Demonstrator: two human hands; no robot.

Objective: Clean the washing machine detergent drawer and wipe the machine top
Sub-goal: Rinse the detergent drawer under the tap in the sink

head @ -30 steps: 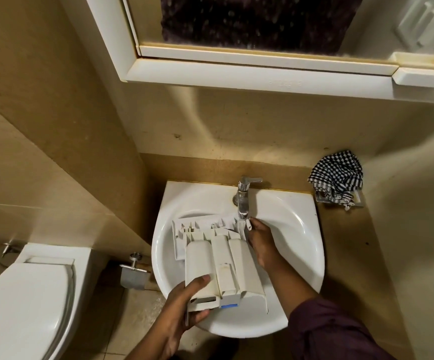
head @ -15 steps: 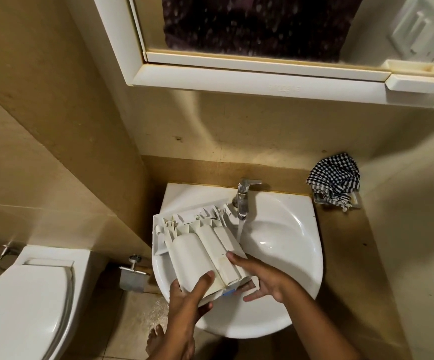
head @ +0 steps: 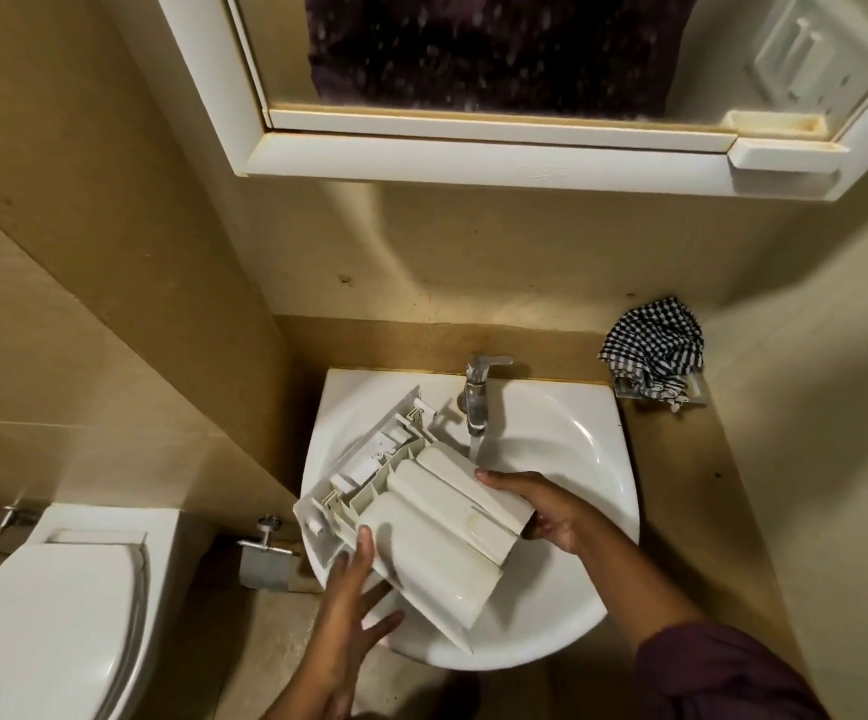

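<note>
The white detergent drawer [head: 421, 517] lies upside down and slanted over the left half of the white sink [head: 577, 459], its front panel toward the sink's left rim. My left hand [head: 354, 595] grips its near left side, thumb on top. My right hand [head: 541, 511] holds its right end, just below the tap [head: 478, 397], from which a thin stream of water runs down by the drawer's far corner.
A black-and-white checked cloth [head: 652, 350] sits on a small wall holder right of the sink. A mirrored cabinet [head: 473, 158] hangs above. The toilet [head: 52, 605] stands at lower left, with a paper holder [head: 265, 558] between it and the sink.
The drawer has been turned clockwise and shifted right across the sink. My right hand moved from the tap to the drawer's right end. Water now runs from the tap.
</note>
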